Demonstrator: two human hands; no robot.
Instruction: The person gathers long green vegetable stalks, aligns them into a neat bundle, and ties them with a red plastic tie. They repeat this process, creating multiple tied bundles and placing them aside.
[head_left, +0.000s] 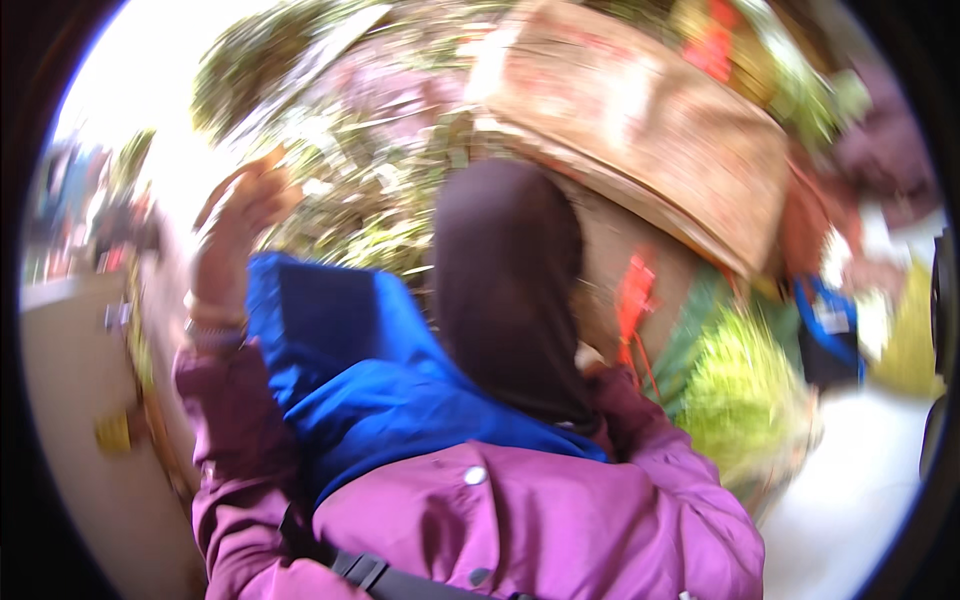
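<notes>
My left hand (251, 196) is raised at the left, blurred, with its fingers bent and a bangle at the wrist. No object shows clearly in it. Beyond it lies a heap of cut green stalks and leaves (367, 195). Only a pale sliver of my right hand (591, 357) shows, beside my knee in dark trousers (510, 285); what it touches is hidden. Near it a red plastic tie (636, 289) hangs in front of a brown surface. A blue apron (390, 420) covers my lap.
A large cardboard box (637, 120) with red print stands ahead. Bright green leafy bunches (739, 375) lie at the right, by a green sheet (694, 330). A blue and black bag (829, 330) stands farther right. A pale panel or counter (75, 360) runs along the left.
</notes>
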